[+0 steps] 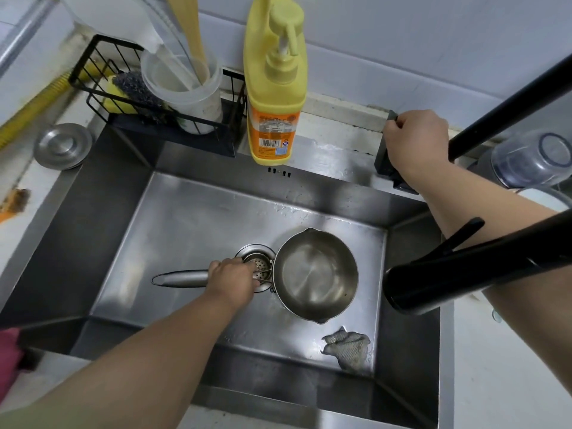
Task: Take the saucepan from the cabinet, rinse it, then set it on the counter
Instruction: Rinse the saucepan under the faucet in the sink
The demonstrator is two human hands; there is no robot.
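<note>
We see the saucepan (pixel 315 275) down in the steel sink (pixel 123 212), its bowl beside the drain strainer (pixel 259 267) and its long handle pointing left. Our left hand (pixel 233 278) is curled around that handle close to the bowl, fingers wrapped tight, so the pan is held inside the basin, not yet on the table (pixel 507 366). Our right hand (pixel 414 140) reaches to the back rim of the sink and closes over a dark block-shaped fitting (pixel 385 162) there, fingers bent over its top edge. The black faucet spout (pixel 433 284) hangs over the sink's right side, near the pan. A crumpled grey cloth (pixel 348 348) lies in the near right corner of the basin. A yellow soap bottle (pixel 275 88) stands on the back ledge.
</note>
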